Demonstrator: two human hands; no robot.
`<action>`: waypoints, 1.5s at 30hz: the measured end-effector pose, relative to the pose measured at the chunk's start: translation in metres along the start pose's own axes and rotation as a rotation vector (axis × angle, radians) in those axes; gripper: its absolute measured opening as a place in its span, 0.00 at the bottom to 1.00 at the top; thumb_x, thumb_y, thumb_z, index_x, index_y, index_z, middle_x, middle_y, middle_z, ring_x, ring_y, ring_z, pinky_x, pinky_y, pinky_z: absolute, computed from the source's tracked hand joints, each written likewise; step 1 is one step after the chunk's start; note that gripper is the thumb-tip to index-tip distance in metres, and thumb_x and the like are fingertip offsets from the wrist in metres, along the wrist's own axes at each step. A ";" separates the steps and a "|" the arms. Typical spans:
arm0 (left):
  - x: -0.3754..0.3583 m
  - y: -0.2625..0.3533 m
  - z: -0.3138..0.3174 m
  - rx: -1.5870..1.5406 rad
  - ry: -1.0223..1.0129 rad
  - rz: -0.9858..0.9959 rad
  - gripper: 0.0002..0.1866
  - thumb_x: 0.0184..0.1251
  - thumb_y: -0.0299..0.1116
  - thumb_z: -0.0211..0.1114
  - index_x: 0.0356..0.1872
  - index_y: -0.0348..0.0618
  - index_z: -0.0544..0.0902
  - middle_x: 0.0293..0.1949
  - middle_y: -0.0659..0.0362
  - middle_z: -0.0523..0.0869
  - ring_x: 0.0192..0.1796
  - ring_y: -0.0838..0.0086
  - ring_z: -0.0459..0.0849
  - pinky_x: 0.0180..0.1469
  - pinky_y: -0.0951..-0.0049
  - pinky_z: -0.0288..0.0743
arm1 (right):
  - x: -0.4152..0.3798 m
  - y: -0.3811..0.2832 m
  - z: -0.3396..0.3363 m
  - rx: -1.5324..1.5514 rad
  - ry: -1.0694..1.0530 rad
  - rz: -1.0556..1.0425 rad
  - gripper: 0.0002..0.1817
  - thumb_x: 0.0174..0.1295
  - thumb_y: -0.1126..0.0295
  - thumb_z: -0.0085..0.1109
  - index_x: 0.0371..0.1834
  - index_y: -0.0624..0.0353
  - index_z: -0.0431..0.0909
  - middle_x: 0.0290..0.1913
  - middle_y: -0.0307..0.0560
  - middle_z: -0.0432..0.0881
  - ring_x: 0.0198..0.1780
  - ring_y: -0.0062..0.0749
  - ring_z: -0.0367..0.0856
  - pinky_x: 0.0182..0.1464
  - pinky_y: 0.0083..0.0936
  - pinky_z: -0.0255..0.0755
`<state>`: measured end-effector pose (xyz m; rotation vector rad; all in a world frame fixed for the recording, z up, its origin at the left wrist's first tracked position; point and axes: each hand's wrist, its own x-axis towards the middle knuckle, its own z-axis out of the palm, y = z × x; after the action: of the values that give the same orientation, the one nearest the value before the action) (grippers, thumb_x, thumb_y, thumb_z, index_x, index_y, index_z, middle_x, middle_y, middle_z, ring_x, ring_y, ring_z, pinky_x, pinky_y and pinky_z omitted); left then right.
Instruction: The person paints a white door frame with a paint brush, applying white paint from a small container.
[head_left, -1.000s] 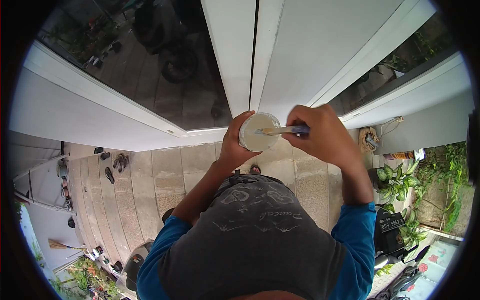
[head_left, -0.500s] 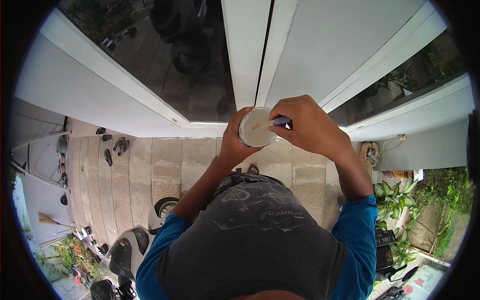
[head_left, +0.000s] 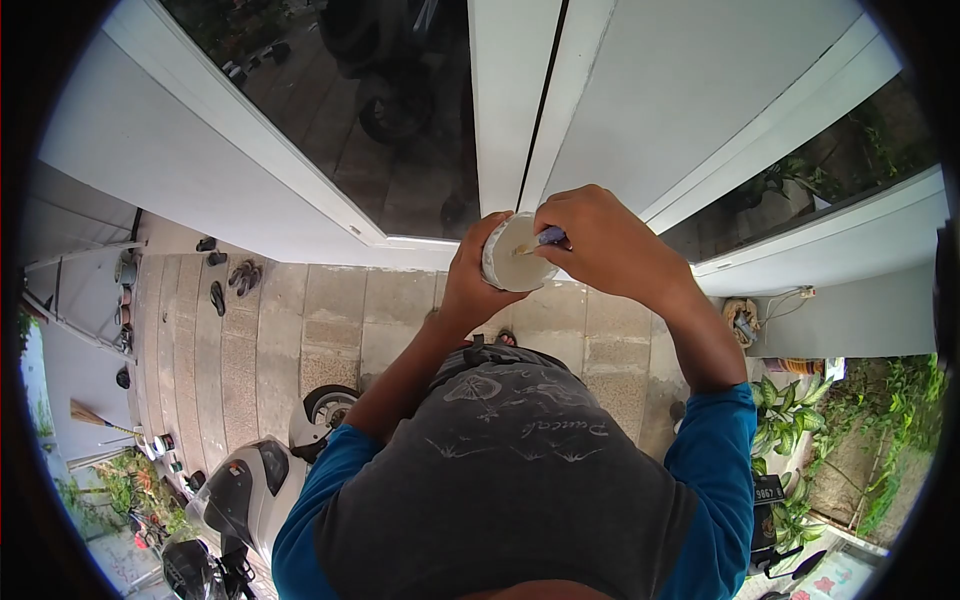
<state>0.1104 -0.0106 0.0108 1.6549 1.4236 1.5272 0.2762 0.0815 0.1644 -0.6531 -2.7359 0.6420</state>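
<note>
A white tub [head_left: 503,272] with pale liquid, which looks like paint, is in my left hand [head_left: 474,275], the fingers wrapped round its side. My right hand [head_left: 598,245] is closed on the bluish handle of a small paintbrush [head_left: 547,238]. The bristles point down into the tub and reach the pale liquid. Both hands are close together in front of my chest, near the foot of the white door frame [head_left: 507,130].
Dark glass [head_left: 390,130] and white panels [head_left: 690,90] stand just ahead. Sandals [head_left: 245,278] lie on the tiled floor [head_left: 335,310] at left. A scooter [head_left: 262,490] is behind on the left; leafy plants [head_left: 790,410] grow at right.
The brush has tipped more steeply into the tub, its bristles lower. My view has shifted slightly, so the door frame and scooter sit differently in the picture. Both hands keep their grip.
</note>
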 end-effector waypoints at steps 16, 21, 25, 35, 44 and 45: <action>-0.004 0.002 0.003 -0.009 -0.003 -0.040 0.50 0.39 0.35 0.86 0.67 0.37 0.66 0.60 0.50 0.77 0.63 0.64 0.77 0.64 0.63 0.72 | -0.006 0.011 -0.014 0.243 0.012 0.198 0.12 0.53 0.68 0.69 0.29 0.68 0.82 0.25 0.54 0.82 0.28 0.39 0.80 0.35 0.31 0.73; -0.004 0.002 0.003 0.014 0.017 -0.039 0.50 0.39 0.34 0.86 0.66 0.37 0.67 0.59 0.50 0.77 0.62 0.64 0.77 0.64 0.64 0.71 | -0.016 0.023 -0.015 0.319 0.125 0.336 0.10 0.54 0.69 0.70 0.28 0.66 0.82 0.22 0.44 0.81 0.24 0.21 0.78 0.28 0.19 0.68; -0.004 -0.004 0.004 -0.005 0.027 -0.067 0.50 0.39 0.33 0.86 0.66 0.38 0.66 0.59 0.51 0.77 0.62 0.64 0.77 0.64 0.64 0.71 | -0.024 0.024 -0.014 0.553 0.148 0.456 0.12 0.53 0.67 0.70 0.26 0.66 0.81 0.19 0.43 0.79 0.21 0.21 0.75 0.24 0.20 0.66; -0.004 -0.009 0.006 0.046 0.017 -0.017 0.50 0.40 0.33 0.86 0.67 0.38 0.66 0.59 0.50 0.77 0.62 0.64 0.77 0.65 0.63 0.71 | -0.043 0.020 -0.001 0.545 0.269 0.395 0.11 0.55 0.71 0.71 0.26 0.66 0.79 0.18 0.40 0.76 0.21 0.18 0.71 0.25 0.21 0.63; -0.009 -0.022 -0.010 0.135 0.011 -0.033 0.50 0.40 0.34 0.85 0.66 0.37 0.66 0.59 0.48 0.77 0.62 0.62 0.78 0.64 0.63 0.72 | -0.054 -0.009 0.010 0.070 0.166 0.188 0.07 0.55 0.73 0.67 0.29 0.65 0.79 0.31 0.52 0.77 0.32 0.49 0.80 0.35 0.39 0.74; -0.009 -0.023 -0.012 0.137 0.000 -0.051 0.50 0.40 0.33 0.85 0.67 0.36 0.65 0.59 0.48 0.77 0.62 0.62 0.78 0.64 0.63 0.73 | -0.053 -0.012 0.012 -0.023 0.138 0.172 0.06 0.56 0.73 0.66 0.31 0.65 0.79 0.31 0.52 0.77 0.32 0.51 0.81 0.35 0.40 0.74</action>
<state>0.0922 -0.0136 -0.0098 1.6830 1.5900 1.4302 0.3133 0.0422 0.1517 -0.9109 -2.5825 0.5789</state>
